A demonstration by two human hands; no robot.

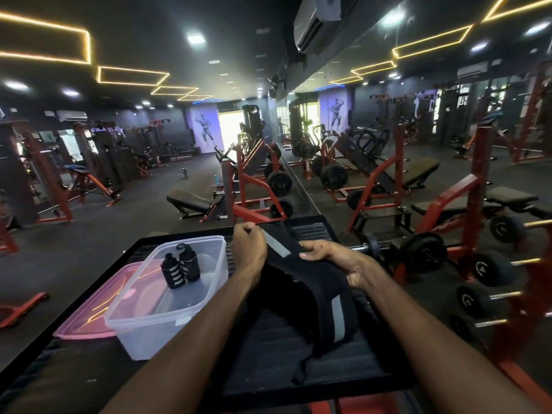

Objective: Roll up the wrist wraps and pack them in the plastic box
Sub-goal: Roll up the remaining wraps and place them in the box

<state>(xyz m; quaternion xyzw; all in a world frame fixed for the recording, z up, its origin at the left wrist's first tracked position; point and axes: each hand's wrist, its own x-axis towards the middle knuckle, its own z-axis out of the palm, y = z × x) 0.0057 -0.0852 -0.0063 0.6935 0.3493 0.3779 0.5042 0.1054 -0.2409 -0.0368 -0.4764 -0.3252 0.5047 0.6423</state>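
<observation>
A clear plastic box (140,321) stands on the left of a black ridged platform (310,363). Two rolled black wrist wraps with grey stripes (180,266) stand upright inside it. A long unrolled black wrist wrap with grey patches (322,297) stretches between my hands above the platform. My left hand (247,245) grips its far end with curled fingers. My right hand (331,258) pinches the wrap a little nearer, thumb on top. The rest of the wrap hangs down in a loop toward me.
A pink lid (86,312) lies under the box's left side. Red weight benches and loaded bars (268,186) stand beyond the platform. A rack of dumbbells (490,270) is at the right. Dark gym floor spreads to the left.
</observation>
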